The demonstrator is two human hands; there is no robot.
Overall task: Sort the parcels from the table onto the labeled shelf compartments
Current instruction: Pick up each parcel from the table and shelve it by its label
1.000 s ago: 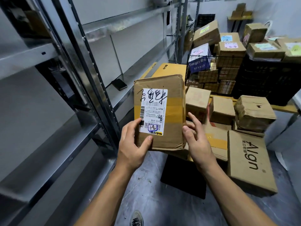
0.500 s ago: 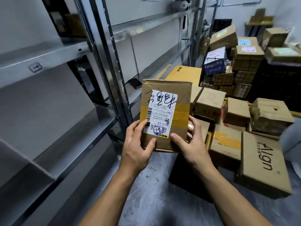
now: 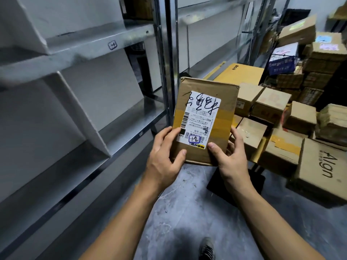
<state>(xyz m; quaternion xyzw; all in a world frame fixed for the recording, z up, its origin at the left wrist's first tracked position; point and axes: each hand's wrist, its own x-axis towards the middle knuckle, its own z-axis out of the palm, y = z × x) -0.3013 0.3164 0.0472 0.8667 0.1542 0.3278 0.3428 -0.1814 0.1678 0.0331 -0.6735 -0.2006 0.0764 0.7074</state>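
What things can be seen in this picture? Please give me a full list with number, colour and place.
held parcel: one, brown cardboard with yellow tape, centre
shipping label: one, white with black handwriting, on the held parcel's front
shelf rack: one, grey metal, left
shelf tag: one, dark outline, upper shelf edge
dividers: at least two, white, between compartments
piled parcels: many, mostly brown, right
Align box: one, brown, far right
flat box: one, yellow, behind the held parcel
floor: grey, below
shoe: one, dark, bottom edge
left hand: one, grips the parcel's lower left
right hand: one, grips its lower right
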